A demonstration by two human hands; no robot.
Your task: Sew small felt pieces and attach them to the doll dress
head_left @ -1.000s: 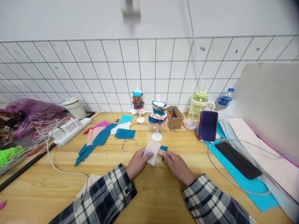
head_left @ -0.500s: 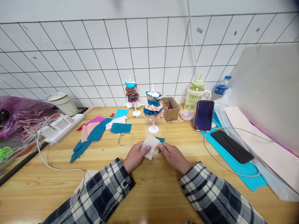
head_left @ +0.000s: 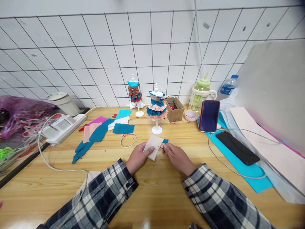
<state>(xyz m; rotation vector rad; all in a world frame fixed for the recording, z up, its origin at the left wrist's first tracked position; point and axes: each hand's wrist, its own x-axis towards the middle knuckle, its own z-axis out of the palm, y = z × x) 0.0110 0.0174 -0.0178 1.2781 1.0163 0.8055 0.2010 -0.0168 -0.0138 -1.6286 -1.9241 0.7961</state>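
My left hand (head_left: 138,158) pinches a folded piece of pale pink crepe paper (head_left: 153,143) between thumb and fingers. Close to the paper's right edge, my right hand (head_left: 177,156) is closed on a thin dark pointed tool (head_left: 160,147); most of it is hidden in the fingers, so its kind cannot be made out. The tip reaches the paper's edge. A small teal scrap (head_left: 166,141) lies just behind my right fingertips. Beyond the hands stands a white miniature dress form (head_left: 156,129) wearing a teal and pink ruffled paper dress (head_left: 156,111).
Behind it is a second dressed form (head_left: 134,92), beside a cardboard box (head_left: 175,109). Paper pieces (head_left: 101,130) and a ring (head_left: 128,140) lie left. A propped phone (head_left: 209,116), a black phone (head_left: 237,148), a cup (head_left: 201,95) and paper sheets (head_left: 252,175) occupy the right.
My right fingers have drawn slightly away from the paper, and the thin tool's tip now shows between them. The paper in my left hand is a little more spread to view.
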